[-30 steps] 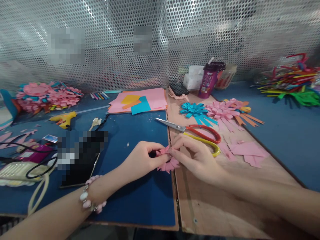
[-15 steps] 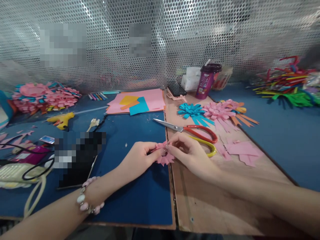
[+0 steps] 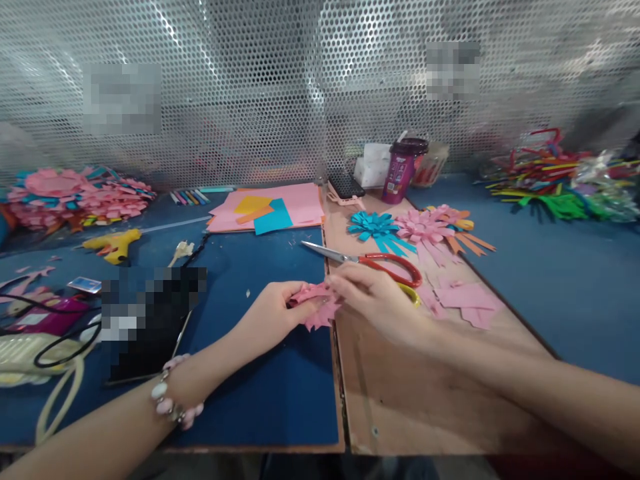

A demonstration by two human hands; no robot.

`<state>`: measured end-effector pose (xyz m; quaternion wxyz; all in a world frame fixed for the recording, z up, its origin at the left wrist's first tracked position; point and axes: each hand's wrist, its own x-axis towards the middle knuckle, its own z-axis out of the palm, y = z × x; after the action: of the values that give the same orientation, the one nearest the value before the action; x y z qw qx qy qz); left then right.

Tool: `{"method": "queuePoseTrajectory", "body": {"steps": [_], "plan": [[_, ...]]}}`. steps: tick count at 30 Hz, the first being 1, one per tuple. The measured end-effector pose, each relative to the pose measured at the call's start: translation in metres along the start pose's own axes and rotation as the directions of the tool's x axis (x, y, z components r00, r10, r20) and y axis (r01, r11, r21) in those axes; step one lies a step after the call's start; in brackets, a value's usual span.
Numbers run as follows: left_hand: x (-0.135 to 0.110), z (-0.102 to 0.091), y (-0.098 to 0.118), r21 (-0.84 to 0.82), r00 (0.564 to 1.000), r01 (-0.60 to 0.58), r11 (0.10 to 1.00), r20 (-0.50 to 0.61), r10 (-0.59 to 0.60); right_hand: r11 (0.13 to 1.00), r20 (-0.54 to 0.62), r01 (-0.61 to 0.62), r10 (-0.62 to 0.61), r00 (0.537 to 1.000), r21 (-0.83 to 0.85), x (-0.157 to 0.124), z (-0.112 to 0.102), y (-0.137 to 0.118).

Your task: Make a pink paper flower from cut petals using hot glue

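Between both hands is a pink paper flower (image 3: 320, 313) with pointed, cut petals, held just above the table. My left hand (image 3: 275, 313) pinches its left side between thumb and fingers. At its upper right edge, my right hand (image 3: 375, 293) has thumb and fingertips closed on a petal. Red-handled scissors (image 3: 345, 256) lie just behind my right hand, blades pointing left. A yellow handle (image 3: 413, 295) is partly hidden by that hand. Past the scissors are a blue paper flower (image 3: 375, 228) and a finished-looking pink paper flower (image 3: 425, 225).
Pink paper sheets (image 3: 305, 200) lie at the back centre. A yellow glue gun (image 3: 114, 245), a dark tablet-like device (image 3: 155, 333) and a power strip (image 3: 20, 350) with cables occupy the left. A purple cup (image 3: 399, 175) stands at the back; pink scraps (image 3: 473, 303) lie right.
The view has shifted slightly right. The pink flower has turned, showing more of its petals, and my right fingertips have moved to its upper edge.
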<state>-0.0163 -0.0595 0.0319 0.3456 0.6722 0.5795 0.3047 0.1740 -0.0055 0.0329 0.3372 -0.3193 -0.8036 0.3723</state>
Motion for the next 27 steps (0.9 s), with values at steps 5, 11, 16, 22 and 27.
{"method": "queuePoseTrajectory", "body": {"steps": [5, 11, 16, 22, 27], "plan": [[0.003, -0.001, -0.009, -0.107, 0.998, 0.034, 0.994, -0.047, -0.04, 0.836, -0.019, 0.077, -0.104, 0.994, -0.543, 0.011, -0.044, 0.021], [0.006, 0.002, -0.013, -0.357, 0.995, 0.075, 0.931, -0.034, -0.093, 0.734, 0.008, 0.089, -0.113, 0.994, -0.674, 0.001, -0.063, 0.056], [0.006, 0.002, -0.012, -0.434, 0.994, 0.077, 0.898, -0.032, -0.101, 0.753, -0.062, 0.012, -0.07, 0.996, -0.658, 0.005, -0.058, 0.061], [0.004, 0.006, -0.011, -0.55, 0.987, 0.141, 0.823, 0.018, -0.157, 0.855, -0.093, -0.312, 0.301, 0.949, -0.415, 0.003, -0.054, 0.034], [-0.007, 0.009, 0.002, -0.665, 0.957, 0.262, 0.699, 0.271, -0.101, 0.961, 0.033, -0.268, 0.267, 0.963, 0.063, -0.007, -0.027, 0.028]]}}
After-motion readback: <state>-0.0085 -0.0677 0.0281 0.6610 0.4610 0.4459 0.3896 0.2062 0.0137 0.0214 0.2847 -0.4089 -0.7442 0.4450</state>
